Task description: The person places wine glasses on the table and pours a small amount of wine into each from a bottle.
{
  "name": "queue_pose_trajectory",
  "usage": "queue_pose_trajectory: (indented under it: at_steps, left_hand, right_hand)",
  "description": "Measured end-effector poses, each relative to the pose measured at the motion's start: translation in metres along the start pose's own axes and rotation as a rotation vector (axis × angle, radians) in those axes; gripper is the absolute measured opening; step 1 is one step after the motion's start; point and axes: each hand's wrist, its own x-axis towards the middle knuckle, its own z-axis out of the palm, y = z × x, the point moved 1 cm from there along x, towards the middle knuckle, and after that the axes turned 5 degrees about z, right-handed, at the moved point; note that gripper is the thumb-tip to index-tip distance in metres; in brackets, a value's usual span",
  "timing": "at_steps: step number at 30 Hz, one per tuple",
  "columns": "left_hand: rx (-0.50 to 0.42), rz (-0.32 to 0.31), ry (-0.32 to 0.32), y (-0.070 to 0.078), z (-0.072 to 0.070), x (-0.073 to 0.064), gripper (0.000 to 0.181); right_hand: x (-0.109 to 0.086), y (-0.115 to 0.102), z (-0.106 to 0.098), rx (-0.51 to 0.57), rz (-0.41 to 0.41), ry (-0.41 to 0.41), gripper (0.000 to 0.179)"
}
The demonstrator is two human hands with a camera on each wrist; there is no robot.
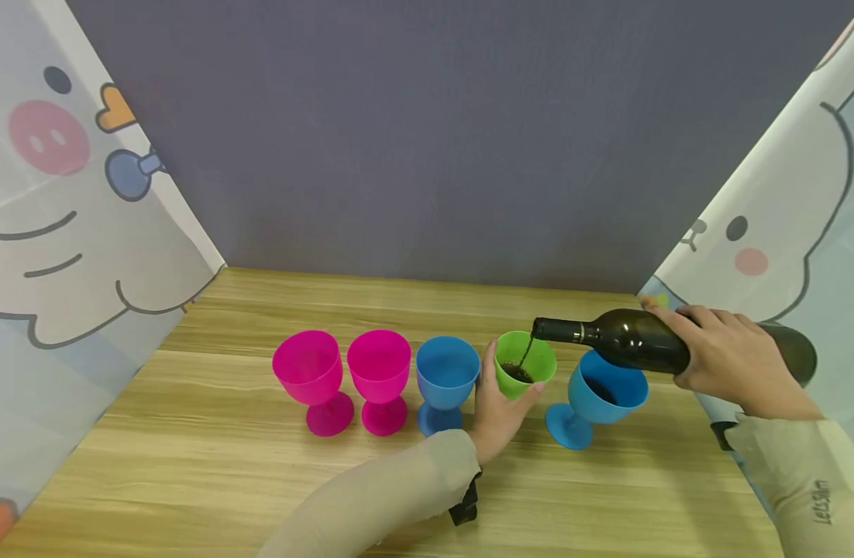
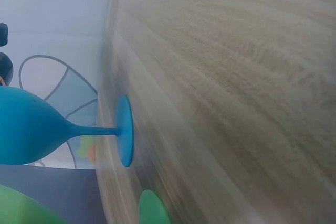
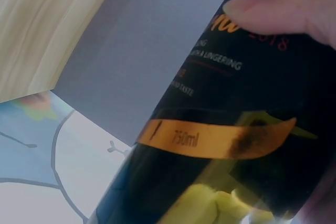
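My right hand grips a dark wine bottle, tipped nearly level with its neck to the left. A thin dark stream runs from its mouth into the green goblet, where dark liquid lies in the bottom. Around that goblet's bowl my left hand curls its fingers and thumb. Just right of it stands a blue goblet, partly behind the bottle, with dark liquid inside. In the right wrist view, the bottle's label reads 750ml and my thumb presses on the glass.
Left of the green goblet, another blue goblet and two pink goblets stand in a row on the wooden table. A grey wall rises behind. Cartoon-printed sheets flank both sides.
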Motion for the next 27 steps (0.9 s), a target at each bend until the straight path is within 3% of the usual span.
queue_pose_trajectory:
  at_steps: [8,17,27]
  left_hand:
    - [0.012,0.004,-0.022,-0.001,-0.008,-0.006,0.083]
    - [0.056,-0.11,-0.108,-0.005,-0.014,-0.009,0.087]
    - [0.127,-0.155,-0.15,-0.008,-0.019,-0.016,0.087]
  right_hand:
    - [0.004,-0.005,0.0,0.035,0.039,-0.032,0.112]
    - [0.007,-0.007,0.0,0.05,0.051,-0.044,0.107]
    - [0.014,-0.011,0.0,0.07,0.064,-0.054,0.093]
